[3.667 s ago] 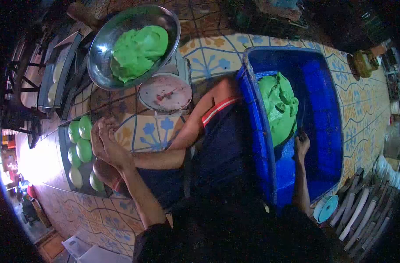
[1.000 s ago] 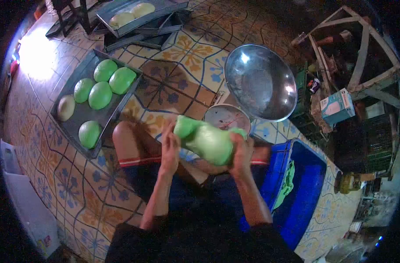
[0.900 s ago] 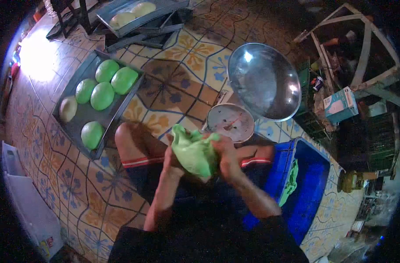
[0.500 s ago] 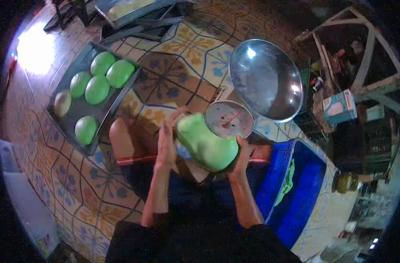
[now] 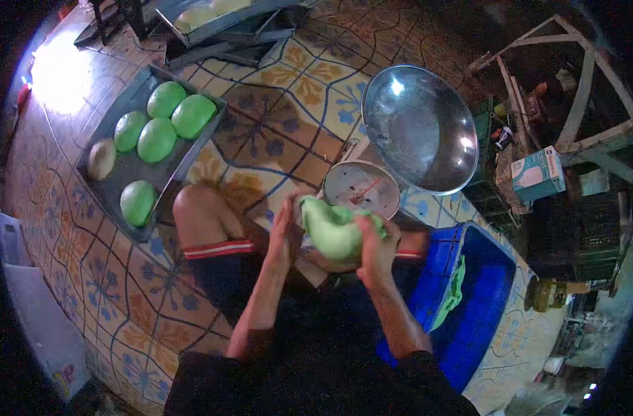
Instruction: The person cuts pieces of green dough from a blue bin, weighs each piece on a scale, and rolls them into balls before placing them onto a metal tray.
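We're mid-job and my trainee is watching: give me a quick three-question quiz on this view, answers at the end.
1. How many rounded pieces lie in the tray beside the bare knee?
2. True or false: green dough shows inside the blue tub.
3. What is between the left hand and right hand?
A) metal bowl
B) soft green lump
C) cardboard box

Key: 1. six; 2. true; 3. B

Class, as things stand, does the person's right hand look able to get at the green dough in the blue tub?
Probably, but only once freed: the right hand is holding a green lump. The blue tub stands close on that side, with no lid over the dough.
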A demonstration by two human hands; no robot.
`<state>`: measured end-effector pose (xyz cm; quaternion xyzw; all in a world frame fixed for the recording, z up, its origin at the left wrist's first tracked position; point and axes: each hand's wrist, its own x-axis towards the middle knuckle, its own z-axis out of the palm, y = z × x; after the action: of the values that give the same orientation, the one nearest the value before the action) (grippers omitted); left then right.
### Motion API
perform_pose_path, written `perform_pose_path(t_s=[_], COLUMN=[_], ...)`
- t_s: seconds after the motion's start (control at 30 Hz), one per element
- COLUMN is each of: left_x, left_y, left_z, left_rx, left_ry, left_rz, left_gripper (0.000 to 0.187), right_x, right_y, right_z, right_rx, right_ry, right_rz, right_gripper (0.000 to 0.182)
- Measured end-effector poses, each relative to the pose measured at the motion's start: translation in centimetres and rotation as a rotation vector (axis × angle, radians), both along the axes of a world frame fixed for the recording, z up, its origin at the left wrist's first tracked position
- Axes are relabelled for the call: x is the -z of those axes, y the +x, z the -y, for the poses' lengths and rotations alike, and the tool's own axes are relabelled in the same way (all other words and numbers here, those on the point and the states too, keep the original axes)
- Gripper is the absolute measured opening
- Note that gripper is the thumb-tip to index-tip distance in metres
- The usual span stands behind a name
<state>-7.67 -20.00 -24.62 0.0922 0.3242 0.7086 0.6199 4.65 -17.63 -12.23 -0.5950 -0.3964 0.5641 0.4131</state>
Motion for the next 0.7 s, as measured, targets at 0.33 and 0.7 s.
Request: perform_pose_path(t_s=[0.33, 0.7], left_x=[-3.1, -0.2], left_y=[1.2, -0.5], left_z=[0.9, 2.7], left_rx=[0.043, 0.127], left_ry=[-0.051, 0.089], left_rz=[-0.344, -0.158], left_gripper=[0.032, 0.034], right_x=[2.4, 0.7], right_y=[1.9, -0.8], right_z=[-0.5, 0.0], right_rx=[-0.513, -0.451], right_ry=[0.573, 0.481], right_rz=[0.387, 0.024], right_gripper=[0.035, 0.032])
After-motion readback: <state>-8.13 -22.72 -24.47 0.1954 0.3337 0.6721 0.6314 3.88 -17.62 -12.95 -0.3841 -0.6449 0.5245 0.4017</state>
